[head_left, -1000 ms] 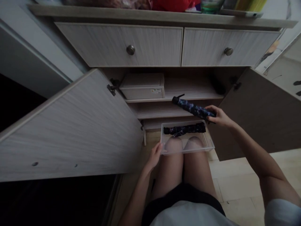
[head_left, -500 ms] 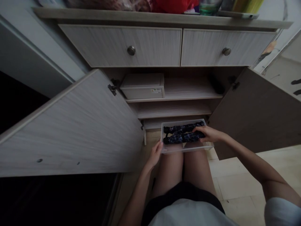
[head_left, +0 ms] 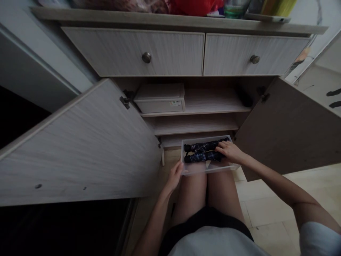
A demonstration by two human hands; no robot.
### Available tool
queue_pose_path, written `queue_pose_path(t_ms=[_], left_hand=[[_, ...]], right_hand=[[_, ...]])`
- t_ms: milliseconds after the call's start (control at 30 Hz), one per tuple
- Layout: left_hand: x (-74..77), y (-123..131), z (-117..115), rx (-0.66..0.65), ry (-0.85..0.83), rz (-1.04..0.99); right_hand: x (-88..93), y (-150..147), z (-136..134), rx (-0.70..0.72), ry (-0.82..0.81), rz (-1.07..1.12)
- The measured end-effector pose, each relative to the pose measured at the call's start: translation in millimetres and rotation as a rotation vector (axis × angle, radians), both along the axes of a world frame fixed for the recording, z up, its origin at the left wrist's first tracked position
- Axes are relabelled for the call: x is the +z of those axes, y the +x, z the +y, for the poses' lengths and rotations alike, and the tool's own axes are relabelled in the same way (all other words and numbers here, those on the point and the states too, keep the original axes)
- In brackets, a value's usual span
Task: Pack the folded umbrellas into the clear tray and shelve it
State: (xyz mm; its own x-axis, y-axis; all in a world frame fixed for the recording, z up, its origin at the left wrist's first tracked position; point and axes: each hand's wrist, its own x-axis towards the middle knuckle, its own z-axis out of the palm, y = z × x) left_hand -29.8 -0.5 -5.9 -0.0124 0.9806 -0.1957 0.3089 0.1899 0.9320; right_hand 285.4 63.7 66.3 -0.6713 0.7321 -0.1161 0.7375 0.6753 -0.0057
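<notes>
A clear tray (head_left: 197,168) rests on the person's knees before an open pale-wood cabinet (head_left: 213,101) and holds two folded umbrellas (head_left: 202,152). The left hand (head_left: 174,176) clasps its near-left corner. The right hand (head_left: 231,152) lies on the umbrellas, grip unclear. A tiled floor (head_left: 266,206) shows at the right.

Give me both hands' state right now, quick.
Left hand: fingers closed on the clear tray at its front left corner.
Right hand: resting on the folded umbrellas in the tray; grip cannot be told.

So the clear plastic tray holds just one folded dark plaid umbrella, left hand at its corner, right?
No: the head view shows two folded dark plaid umbrellas lying side by side in the clear plastic tray. The left hand is at its corner.
</notes>
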Motion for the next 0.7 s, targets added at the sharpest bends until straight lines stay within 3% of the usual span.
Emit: queue_pose_path(t_ms=[100,200,300,367,433,533,633,700], left_hand=[[0.9,1.4,1.5,0.011,0.015,0.01],[4.9,2.8,1.6,0.027,0.008,-0.023],[9.6,3.9,0.5,0.043,-0.024,-0.057],[12.2,4.4,-0.2,0.052,-0.046,-0.077],[14.3,4.8,-0.5,0.042,-0.069,-0.105],[16.4,4.7,-0.3,0.025,-0.082,-0.132],[16.6,4.2,0.2,0.046,-0.068,-0.1],[15.5,3.9,0.4,0.047,-0.066,-0.08]], right_hand=[[0.6,-9.2,-3.4,-0.037,0.068,-0.042],[9.2,-10.8,-0.5,-0.035,0.001,-0.046],[28.2,0.4,14.7,0.016,-0.166,0.061],[44.7,14.5,33.6,-0.024,-0.175,0.202],[60.5,32.0,59.4,-0.178,-0.047,0.291],[76.0,60.9,107.1,-0.529,0.189,0.285],[77.8,89.7,156.3,-0.821,0.303,0.233],[73.2,106.8,185.3,-0.922,0.337,0.233]])
